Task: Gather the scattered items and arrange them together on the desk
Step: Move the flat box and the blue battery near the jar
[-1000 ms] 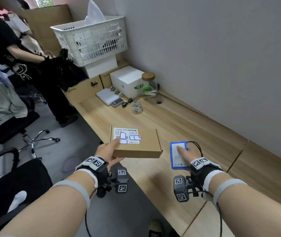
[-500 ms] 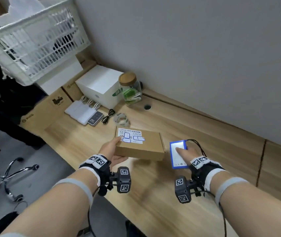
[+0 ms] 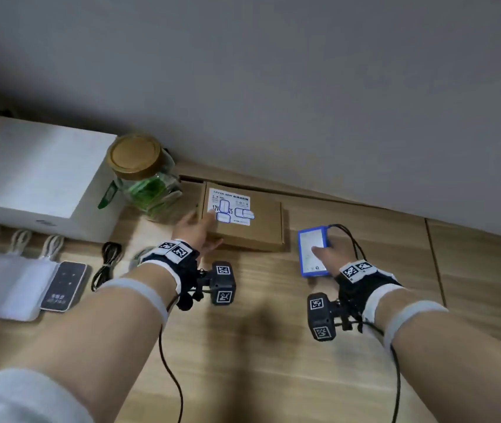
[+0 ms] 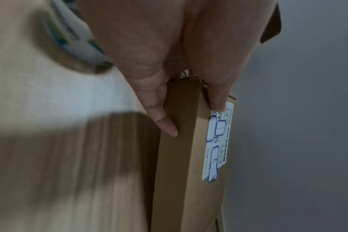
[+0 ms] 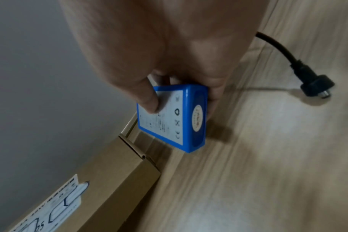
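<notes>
A flat brown cardboard box (image 3: 255, 222) with a white label lies near the wall, beside a glass jar (image 3: 147, 181). My left hand (image 3: 200, 232) grips the box's left end, thumb on the label and fingers along its side (image 4: 165, 124). The same box (image 4: 181, 157) fills the left wrist view. To the right, my right hand (image 3: 324, 253) pinches a blue battery pack (image 3: 311, 251), thumb on its white face, fingers underneath. In the right wrist view the pack (image 5: 175, 119) hangs just above the wood, its black cable and plug (image 5: 312, 84) trailing on the desk.
A white box (image 3: 38, 175) stands at the far left. In front of it lie white pouches (image 3: 8, 282), a dark remote (image 3: 64, 285) and a coiled black cable (image 3: 107, 264). The wooden desk (image 3: 273, 346) runs along a grey wall.
My left hand carried the cardboard box forward to the wall beside the jar. My right hand moved the blue pack forward too. The view closed in on the desk's back edge.
</notes>
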